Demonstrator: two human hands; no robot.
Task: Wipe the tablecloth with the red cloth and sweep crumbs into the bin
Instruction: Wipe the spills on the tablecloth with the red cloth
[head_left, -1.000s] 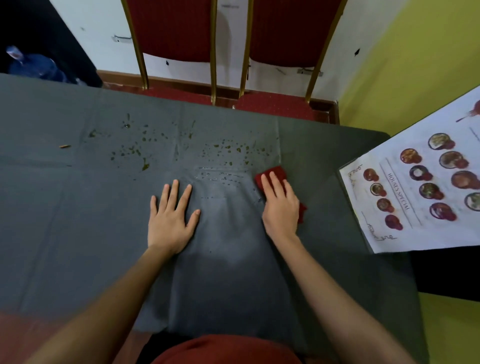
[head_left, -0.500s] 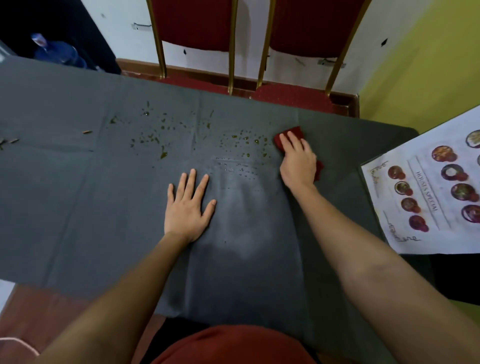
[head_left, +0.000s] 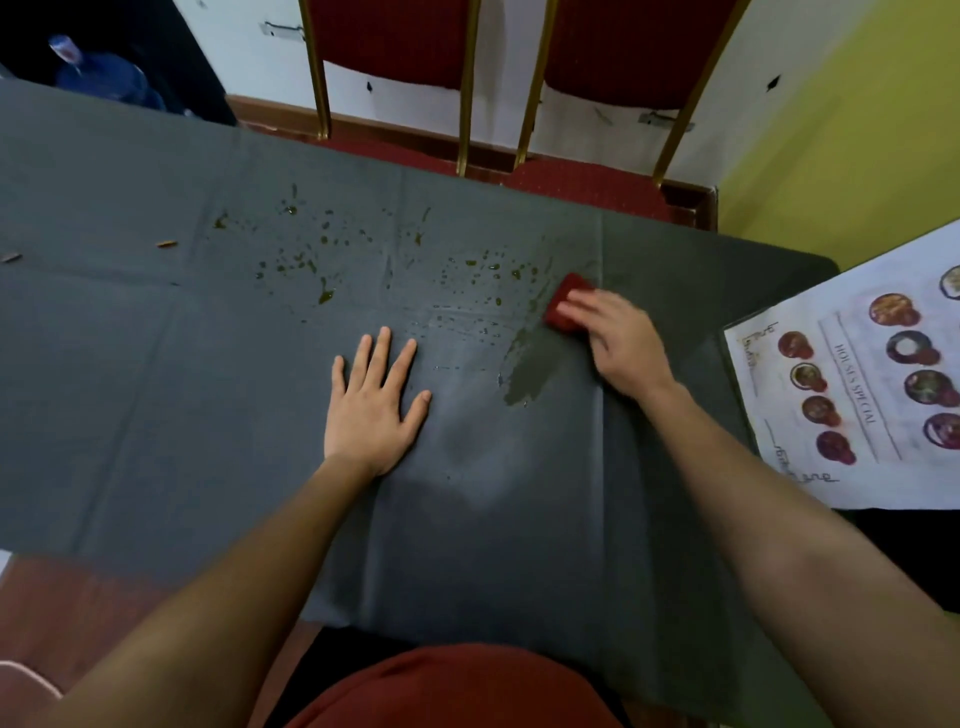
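Here, your left hand lies flat, fingers spread, on the grey tablecloth; your right hand presses the red cloth with straight fingers, beside scattered crumbs.

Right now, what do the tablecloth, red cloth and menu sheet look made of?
Tablecloth: thin matte grey fabric; it shows fold creases and a darker wet streak that has soaked in.
Red cloth: probably a soft matte textile; folded, mostly hidden under the right hand.
Menu sheet: printed white paper, possibly laminated; lies flat, sheen unclear.
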